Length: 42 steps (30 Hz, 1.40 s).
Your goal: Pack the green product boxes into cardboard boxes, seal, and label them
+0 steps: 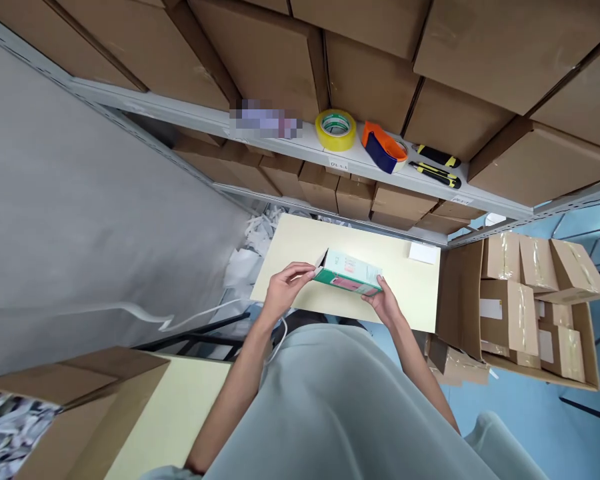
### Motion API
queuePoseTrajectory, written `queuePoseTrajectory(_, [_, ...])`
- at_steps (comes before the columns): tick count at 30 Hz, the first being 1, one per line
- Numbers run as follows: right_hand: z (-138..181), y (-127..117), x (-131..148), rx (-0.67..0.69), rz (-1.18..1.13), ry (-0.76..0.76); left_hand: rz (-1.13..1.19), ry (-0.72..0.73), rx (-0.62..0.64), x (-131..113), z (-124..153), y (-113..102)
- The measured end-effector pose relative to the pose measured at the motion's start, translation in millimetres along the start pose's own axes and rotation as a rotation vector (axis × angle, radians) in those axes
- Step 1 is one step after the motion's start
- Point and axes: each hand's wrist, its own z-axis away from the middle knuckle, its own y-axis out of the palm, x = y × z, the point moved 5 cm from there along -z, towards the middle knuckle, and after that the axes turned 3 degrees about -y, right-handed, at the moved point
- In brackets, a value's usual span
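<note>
Between my hands, above the pale yellow table, is a small white and green carton with a pink panel on its near side. Its left end looks open, with a flap standing out. My left hand pinches that end's flap or edge between thumb and fingers. The carton's right end is gripped by my right hand, thumb on top and fingers underneath. What lies inside the carton is hidden.
A shelf edge ahead carries yellow tape, an orange and blue tape dispenser and utility knives. A small white box lies at the table's right. Packed cartons fill a large box at right; a paper-filled box stands lower left.
</note>
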Motion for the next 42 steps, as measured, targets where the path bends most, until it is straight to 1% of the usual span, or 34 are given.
queuePoseTrajectory(3, [1.7, -2.8, 0.9, 0.007, -0.001, -0.007, -0.047, 0.034, -0.003, -3.5, 3.1, 5.7])
queuePoseTrajectory(7, [8.4, 1.9, 2.0, -0.021, 0.002, -0.044, -0.059, 0.067, 0.002, -7.9, -0.9, 5.0])
queuePoseTrajectory(9, [11.9, 6.7, 0.3, -0.049, 0.007, -0.06, -0.076, 0.09, 0.044, -12.8, -2.1, 3.5])
queuePoseTrajectory(12, [15.5, 13.8, -4.7, -0.113, -0.002, -0.092, -0.126, 0.161, 0.13, -22.1, -0.2, 0.7])
queuePoseTrajectory(14, [16.8, 18.7, -8.2, -0.154, -0.011, -0.123, -0.126, 0.187, 0.162, -24.2, 1.1, -3.5])
queuePoseTrajectory(16, [17.5, 25.3, -11.3, -0.173, -0.004, -0.153, -0.083, 0.163, 0.179, -19.9, -1.1, -9.8])
queuePoseTrajectory(19, [16.7, 39.1, -15.7, -0.161, 0.018, -0.17, 0.027, 0.063, 0.217, -3.7, -13.4, -20.2])
queuePoseTrajectory(21, [14.1, 50.6, -21.5, -0.127, 0.023, -0.122, 0.108, 0.0, 0.245, 8.7, -26.2, -26.2])
queuePoseTrajectory(24, [9.5, 67.8, -36.8, -0.077, 0.043, 0.051, 0.205, -0.062, 0.251, 23.3, -47.0, -32.4])
queuePoseTrajectory(26, [8.9, 77.5, -49.0, -0.049, 0.076, 0.163, 0.253, -0.111, 0.227, 30.0, -59.2, -33.4])
queuePoseTrajectory(28, [11.5, 86.3, -60.7, 0.008, 0.126, 0.244, 0.282, -0.162, 0.18, 33.4, -69.4, -32.7])
queuePoseTrajectory(31, [20.6, 96.0, -74.4, 0.135, 0.286, 0.311, 0.287, -0.195, 0.106, 30.4, -81.5, -30.5])
queuePoseTrajectory(32, [23.0, 97.1, -75.4, 0.146, 0.375, 0.292, 0.277, -0.185, 0.097, 27.4, -84.8, -29.3])
queuePoseTrajectory(33, [24.0, 97.2, -73.2, 0.119, 0.478, 0.238, 0.26, -0.163, 0.097, 23.6, -87.6, -27.9])
queuePoseTrajectory(34, [23.6, 97.4, -67.4, 0.059, 0.585, 0.152, 0.237, -0.132, 0.103, 19.5, -90.0, -26.2])
queuePoseTrajectory(36, [20.8, 103.0, -48.3, -0.088, 0.77, -0.079, 0.168, -0.046, 0.112, 10.8, -92.9, -22.7])
queuePoseTrajectory(37, [18.5, 109.9, -37.6, -0.141, 0.844, -0.191, 0.127, 0.002, 0.111, 6.9, -93.4, -20.7])
queuePoseTrajectory(39, [11.1, 131.2, -19.2, -0.165, 0.985, -0.356, 0.053, 0.09, 0.105, 0.2, -92.6, -15.9])
queuePoseTrajectory(40, [6.3, 143.4, -11.6, -0.155, 1.063, -0.409, 0.026, 0.128, 0.101, -2.4, -91.7, -13.4])
queuePoseTrajectory(42, [-3.7, 165.7, 0.6, -0.148, 1.226, -0.461, -0.001, 0.173, 0.101, -5.7, -89.9, -9.5])
